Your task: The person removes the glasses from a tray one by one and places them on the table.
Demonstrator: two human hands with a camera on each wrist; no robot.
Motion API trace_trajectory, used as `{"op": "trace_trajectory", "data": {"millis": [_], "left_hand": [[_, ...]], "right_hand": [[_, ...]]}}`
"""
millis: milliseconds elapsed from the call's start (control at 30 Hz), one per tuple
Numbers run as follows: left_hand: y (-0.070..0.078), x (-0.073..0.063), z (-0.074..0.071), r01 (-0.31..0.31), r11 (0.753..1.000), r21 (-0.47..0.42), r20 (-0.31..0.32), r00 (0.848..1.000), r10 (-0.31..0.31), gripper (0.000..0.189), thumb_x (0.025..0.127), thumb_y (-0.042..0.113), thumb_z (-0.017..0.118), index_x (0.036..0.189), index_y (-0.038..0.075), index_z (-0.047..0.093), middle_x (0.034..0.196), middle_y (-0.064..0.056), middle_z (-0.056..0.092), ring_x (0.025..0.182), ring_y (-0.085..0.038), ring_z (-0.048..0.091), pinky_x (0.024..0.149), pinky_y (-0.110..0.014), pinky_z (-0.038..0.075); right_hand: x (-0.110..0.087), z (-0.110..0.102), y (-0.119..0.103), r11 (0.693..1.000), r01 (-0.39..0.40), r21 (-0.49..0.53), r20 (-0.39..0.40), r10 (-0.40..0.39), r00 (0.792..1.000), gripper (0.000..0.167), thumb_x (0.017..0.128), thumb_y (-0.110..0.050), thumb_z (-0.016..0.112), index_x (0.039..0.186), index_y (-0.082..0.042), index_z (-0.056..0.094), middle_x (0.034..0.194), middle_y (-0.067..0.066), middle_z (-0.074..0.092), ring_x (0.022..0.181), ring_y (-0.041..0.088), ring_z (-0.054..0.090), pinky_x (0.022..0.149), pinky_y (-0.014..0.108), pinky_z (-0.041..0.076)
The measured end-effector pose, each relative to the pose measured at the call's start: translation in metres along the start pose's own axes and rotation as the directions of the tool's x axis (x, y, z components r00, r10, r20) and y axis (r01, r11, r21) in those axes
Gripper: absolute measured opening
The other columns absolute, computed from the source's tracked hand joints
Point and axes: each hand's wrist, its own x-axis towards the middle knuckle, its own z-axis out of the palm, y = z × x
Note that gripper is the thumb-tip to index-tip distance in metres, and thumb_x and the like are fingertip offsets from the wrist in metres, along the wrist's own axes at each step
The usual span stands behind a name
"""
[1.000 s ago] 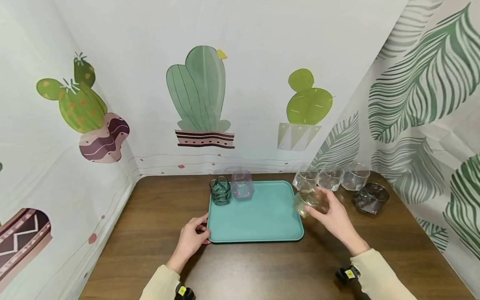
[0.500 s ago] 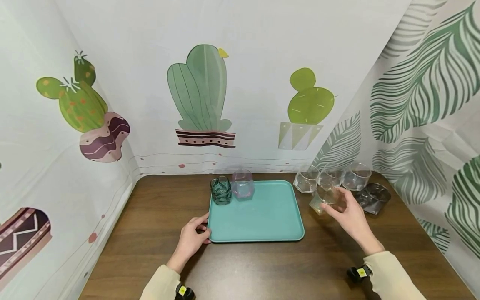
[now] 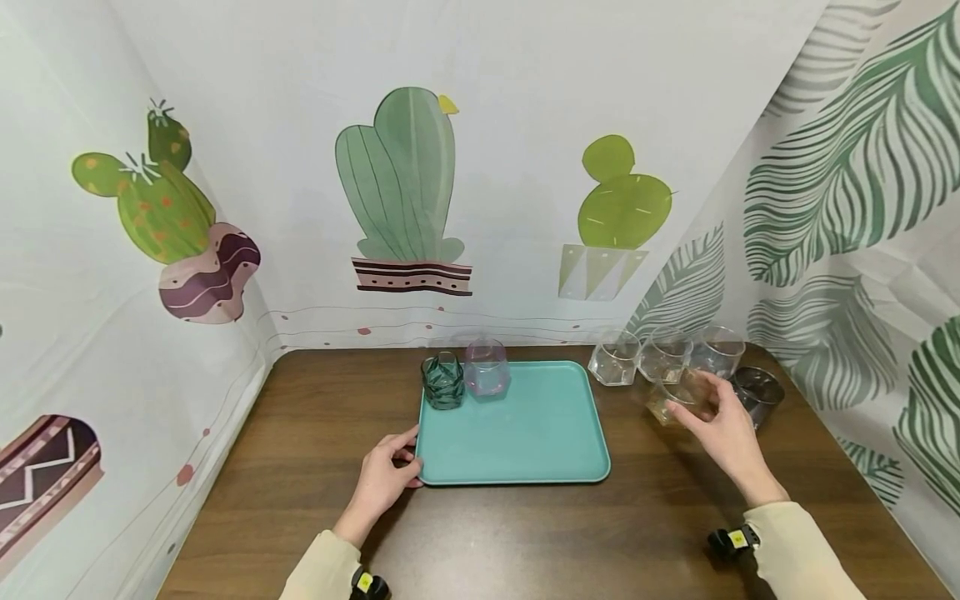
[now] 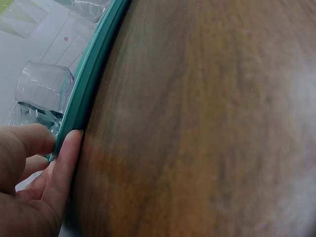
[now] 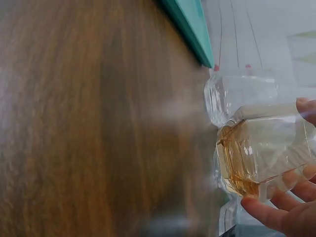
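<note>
Carried the amber glass (image 3: 672,390) rightward since one second ago, away from the right edge of the tray (image 3: 513,442). Pinched this tray near its front left corner with narrow fingers of the left hand (image 3: 382,472). Held the amber glass with curled thumb and fingers of the right hand (image 3: 725,427); could not tell about its contact with the table (image 3: 480,537). Saw the smoky glass (image 3: 759,390) just beside this hand, the green glass (image 3: 442,383) and the pink glass (image 3: 487,372) at the tray's far left corner, and farther, three clear glasses (image 3: 664,356) in a row.
</note>
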Motion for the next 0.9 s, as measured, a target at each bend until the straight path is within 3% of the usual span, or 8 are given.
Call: {"op": "trace_trajectory", "data": {"millis": [233, 500, 900], "left_hand": [[0.001, 0.000, 0.001, 0.001, 1.000, -0.003, 0.001, 1.000, -0.001, 0.057, 0.086, -0.014, 0.069, 0.142, -0.004, 0.061, 0.117, -0.018, 0.063, 0.088, -0.019, 0.059, 0.056, -0.030, 0.066], [0.001, 0.000, 0.001, 0.003, 1.000, -0.003, -0.004, 1.000, -0.003, 0.057, 0.086, -0.014, 0.069, 0.141, -0.004, 0.061, 0.117, -0.018, 0.063, 0.088, -0.019, 0.059, 0.057, -0.030, 0.066], [0.001, 0.000, 0.000, 0.006, 1.000, 0.015, -0.002, 1.000, -0.006, 0.057, 0.086, -0.014, 0.068, 0.141, -0.005, 0.061, 0.116, -0.019, 0.063, 0.089, -0.019, 0.059, 0.057, -0.030, 0.066]], "right_hand": [[0.001, 0.000, 0.009, 0.999, -0.033, -0.011, -0.039, 0.033, 0.999, 0.078, 0.091, -0.025, 0.081, 0.150, 0.007, 0.041, 0.131, 0.035, 0.056, 0.121, 0.046, 0.055, 0.074, -0.008, 0.034], [0.002, -0.001, 0.016, 0.997, -0.071, -0.036, -0.033, 0.070, 0.997, 0.084, 0.093, -0.028, 0.079, 0.152, 0.012, 0.034, 0.141, 0.038, 0.050, 0.127, 0.050, 0.052, 0.073, -0.009, 0.031], [0.006, 0.000, 0.020, 0.995, -0.100, -0.031, -0.037, 0.099, 0.994, 0.083, 0.095, -0.031, 0.077, 0.151, 0.013, 0.034, 0.138, 0.038, 0.049, 0.128, 0.052, 0.050, 0.072, -0.008, 0.030]]}}
